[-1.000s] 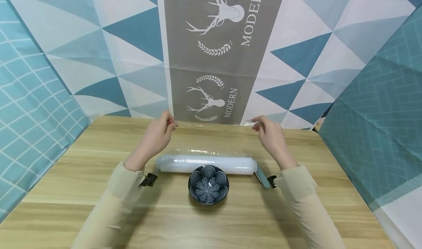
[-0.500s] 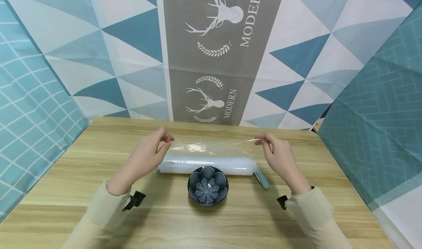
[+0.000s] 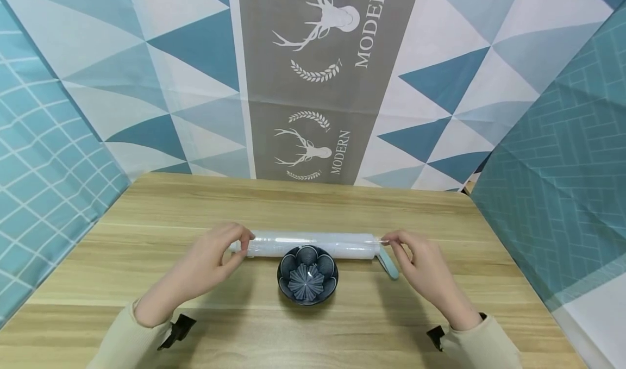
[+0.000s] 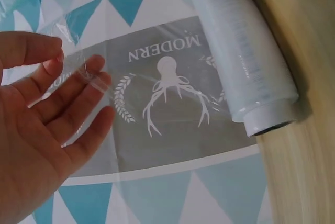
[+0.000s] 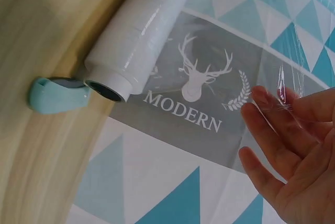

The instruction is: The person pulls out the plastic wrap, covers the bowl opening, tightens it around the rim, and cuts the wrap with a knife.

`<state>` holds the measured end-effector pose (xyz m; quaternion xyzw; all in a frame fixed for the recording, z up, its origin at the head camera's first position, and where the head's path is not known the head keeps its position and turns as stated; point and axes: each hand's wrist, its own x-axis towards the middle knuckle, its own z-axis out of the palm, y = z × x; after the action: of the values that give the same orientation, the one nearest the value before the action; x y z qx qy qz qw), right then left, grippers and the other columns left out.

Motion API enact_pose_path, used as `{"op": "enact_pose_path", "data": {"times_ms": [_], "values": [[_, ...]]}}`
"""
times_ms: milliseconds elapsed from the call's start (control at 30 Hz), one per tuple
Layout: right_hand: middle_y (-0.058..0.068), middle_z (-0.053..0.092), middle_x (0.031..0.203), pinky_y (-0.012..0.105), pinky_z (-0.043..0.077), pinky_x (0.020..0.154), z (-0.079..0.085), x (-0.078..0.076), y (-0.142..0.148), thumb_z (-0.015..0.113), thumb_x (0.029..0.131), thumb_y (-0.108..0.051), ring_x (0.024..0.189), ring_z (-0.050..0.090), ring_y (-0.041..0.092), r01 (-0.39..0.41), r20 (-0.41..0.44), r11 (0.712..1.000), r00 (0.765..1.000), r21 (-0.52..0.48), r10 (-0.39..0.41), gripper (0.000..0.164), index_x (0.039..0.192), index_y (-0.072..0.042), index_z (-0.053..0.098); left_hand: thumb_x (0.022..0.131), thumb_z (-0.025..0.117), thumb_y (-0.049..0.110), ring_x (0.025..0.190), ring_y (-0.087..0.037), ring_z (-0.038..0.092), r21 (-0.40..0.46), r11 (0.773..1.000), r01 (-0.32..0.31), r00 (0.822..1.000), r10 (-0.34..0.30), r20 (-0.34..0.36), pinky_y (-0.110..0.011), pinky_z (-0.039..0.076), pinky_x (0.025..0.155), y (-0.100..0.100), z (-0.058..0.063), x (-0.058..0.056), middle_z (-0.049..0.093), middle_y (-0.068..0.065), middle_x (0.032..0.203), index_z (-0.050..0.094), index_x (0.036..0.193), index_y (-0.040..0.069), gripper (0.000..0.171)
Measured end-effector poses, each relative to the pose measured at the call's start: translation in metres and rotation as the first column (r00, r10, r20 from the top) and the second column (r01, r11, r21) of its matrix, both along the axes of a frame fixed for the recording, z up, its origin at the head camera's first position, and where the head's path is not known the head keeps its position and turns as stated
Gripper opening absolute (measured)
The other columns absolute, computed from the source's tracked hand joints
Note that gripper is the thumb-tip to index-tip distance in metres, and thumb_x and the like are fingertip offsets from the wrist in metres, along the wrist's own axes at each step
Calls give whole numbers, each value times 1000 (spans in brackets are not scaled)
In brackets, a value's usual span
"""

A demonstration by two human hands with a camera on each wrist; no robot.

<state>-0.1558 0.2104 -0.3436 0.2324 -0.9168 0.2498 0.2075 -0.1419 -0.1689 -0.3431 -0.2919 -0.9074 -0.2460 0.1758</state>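
A thin sheet of clear film (image 5: pixel 282 80) is running between the two hands, its edge passing across the white roll (image 3: pixel 342 245), which is lying left to right on the wooden table (image 3: pixel 303 336). The left hand (image 3: pixel 210 260) is pinching the film by the roll's left end and the right hand (image 3: pixel 430 268) is pinching it by the right end, the other fingers spreading loosely. A dark petal-patterned bowl (image 3: pixel 307 282) is standing upright on the roll's near side, a small teal implement (image 3: pixel 388 264) is lying by its right end, and a patterned backdrop (image 3: pixel 313 92) is hanging at the far side.
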Motion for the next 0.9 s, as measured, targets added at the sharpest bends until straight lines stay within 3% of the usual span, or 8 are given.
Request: {"op": "enact_pose_path", "data": {"times_ms": [100,200,300,400,567,733,900], "values": [[-4,68,90,21,37,51,-1,3,0,55,89,-7,56,44,1,-2,21,1000,1000,-7,2,13,94,-14,65,80,62,2,89,-11,56,-1,1000,-2,1000,2,-14,-31,46,71,-1,-1,2,62,6,97,50,84,19,21],[-3,69,92,21,41,51,0,-2,-1,52,92,-13,59,52,6,21,114,999,993,-38,-17,14,97,-13,65,84,60,5,82,-10,56,45,998,-46,998,44,44,-28,46,65,0,0,-2,64,1,97,50,84,17,16],[2,69,94,25,50,59,2,-18,-3,46,95,-18,71,61,14,41,256,990,967,-135,-5,20,103,-10,63,90,55,9,77,-13,58,112,989,-93,988,78,130,-25,44,59,2,3,-14,66,-3,97,49,85,15,9],[12,67,94,27,53,68,5,-41,-5,44,96,-16,84,64,22,44,339,961,939,-273,53,23,105,-3,61,92,51,11,71,-14,56,161,980,-114,979,84,183,-23,42,55,4,6,-30,65,-2,91,49,88,12,5],[21,65,94,27,54,65,9,-76,-9,43,96,-11,81,65,24,43,382,910,915,-413,130,24,106,4,58,91,54,13,61,-13,48,210,969,-130,979,91,185,-24,37,54,8,16,-56,62,0,78,51,88,8,7],[29,60,97,28,54,65,14,-95,-10,41,96,-9,77,65,18,70,419,869,893,-490,164,24,108,8,54,89,56,10,63,-14,53,245,959,-140,976,93,195,-25,38,53,7,25,-75,63,-6,77,53,88,7,5],[26,61,94,29,54,65,22,-109,-14,42,96,-11,76,65,19,89,418,882,899,-462,128,24,108,6,56,90,54,7,70,-18,59,232,963,-140,974,93,204,-27,41,55,6,32,-90,63,-10,80,52,90,4,4]]}}
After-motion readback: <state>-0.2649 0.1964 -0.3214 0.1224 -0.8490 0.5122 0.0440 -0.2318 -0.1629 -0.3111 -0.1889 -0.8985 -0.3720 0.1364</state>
